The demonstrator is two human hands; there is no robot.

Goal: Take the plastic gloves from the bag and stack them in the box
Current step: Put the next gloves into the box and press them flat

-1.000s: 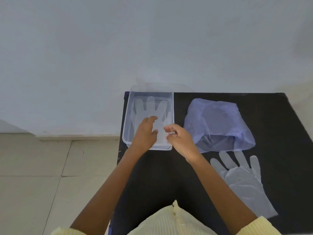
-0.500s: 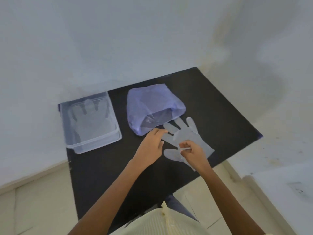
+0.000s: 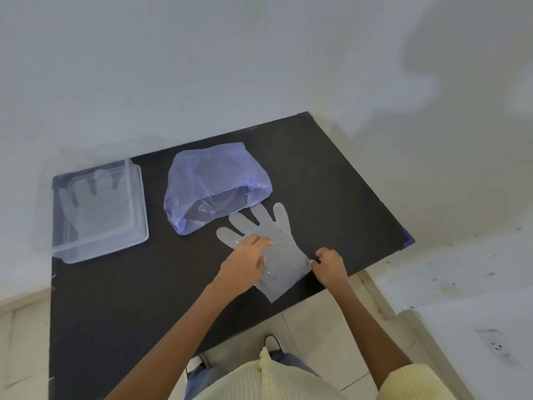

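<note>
A clear plastic glove [image 3: 277,241] lies flat on the black table [image 3: 144,298], just in front of the open mouth of the purple plastic bag [image 3: 213,180]. My left hand [image 3: 245,261] rests on the glove's left side near its thumb, fingers laid over it. My right hand [image 3: 328,264] pinches the glove's right edge near the cuff. At the table's far left stands the clear plastic box [image 3: 138,223] with a glove [image 3: 95,206] lying flat inside.
A white wall runs behind the table. The table's right corner [image 3: 406,241] is close to my right hand, with pale floor and a white ledge [image 3: 476,313] beyond it. My shoes and jeans show below the table's front edge.
Both hands left the box and came to the loose glove by the bag. Since half a second ago my right hand shifted to the glove's right edge, and my left hand settled on it.
</note>
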